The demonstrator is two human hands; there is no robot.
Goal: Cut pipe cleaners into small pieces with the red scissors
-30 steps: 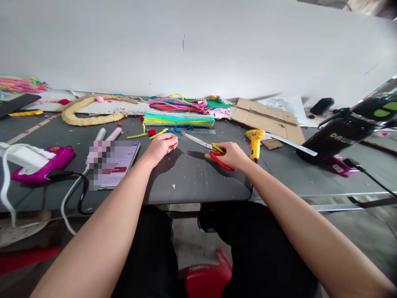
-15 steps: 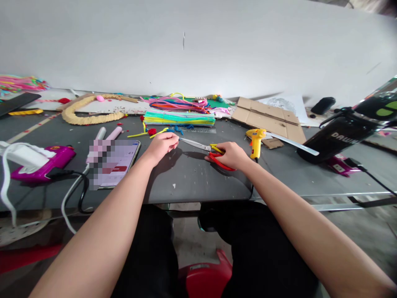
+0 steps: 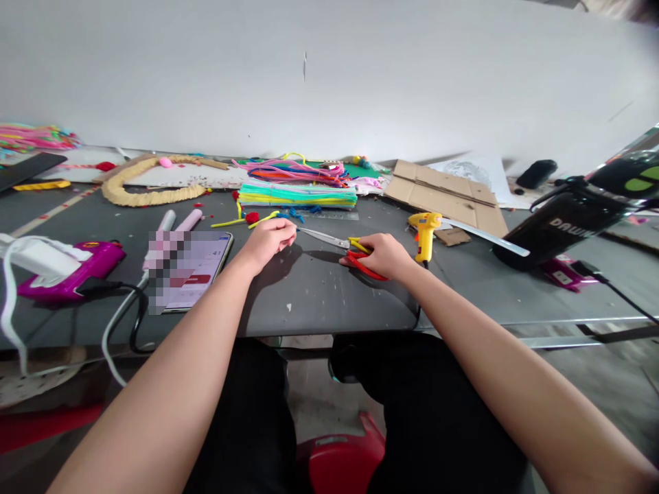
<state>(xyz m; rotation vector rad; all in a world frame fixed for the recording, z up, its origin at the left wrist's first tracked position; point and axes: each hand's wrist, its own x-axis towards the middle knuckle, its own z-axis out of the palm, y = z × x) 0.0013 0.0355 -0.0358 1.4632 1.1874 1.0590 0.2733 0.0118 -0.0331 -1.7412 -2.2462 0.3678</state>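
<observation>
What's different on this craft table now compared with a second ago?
Very little. The right hand, gripping the red-handled scissors, has slid slightly left, bringing the blade tips down to the curled fingers of the left hand. Nothing was picked up or let go. The left hand, the phone, the yellow glue gun and the pipe cleaner bundle stayed put.

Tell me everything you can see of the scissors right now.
The scissors have red and yellow loop handles, plastic by the look, and long silver metal blades that look closed or nearly so. They lie low over the dark table, blades pointing left. The right hand grips the handles; the blade tip reaches the curled left hand, though contact is unclear.
</observation>
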